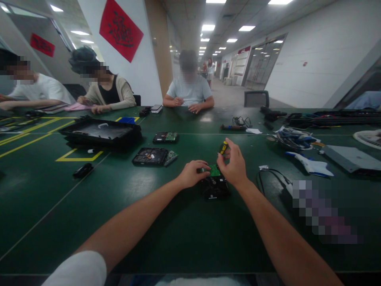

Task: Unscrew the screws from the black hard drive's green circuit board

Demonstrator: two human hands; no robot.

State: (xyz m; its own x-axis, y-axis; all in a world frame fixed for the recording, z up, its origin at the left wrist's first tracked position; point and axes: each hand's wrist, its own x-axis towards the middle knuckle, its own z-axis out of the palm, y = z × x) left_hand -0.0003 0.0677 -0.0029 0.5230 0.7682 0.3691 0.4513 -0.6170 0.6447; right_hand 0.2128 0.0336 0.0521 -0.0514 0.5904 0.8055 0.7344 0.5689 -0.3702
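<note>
A black hard drive (216, 187) with a green circuit board (214, 171) on top lies on the dark green table (166, 230) in front of me. My left hand (192, 174) rests on the drive's left edge, fingers touching the board. My right hand (233, 166) is closed around a screwdriver with a yellow and black handle (223, 147), held upright over the board; its tip is hidden behind my fingers.
Two more opened drives (150, 156) (165, 137) lie farther back, beside a large black tray (101, 133). A black cable (272, 176) and white plastic parts (311, 165) lie to my right. Three people sit at the table's far side.
</note>
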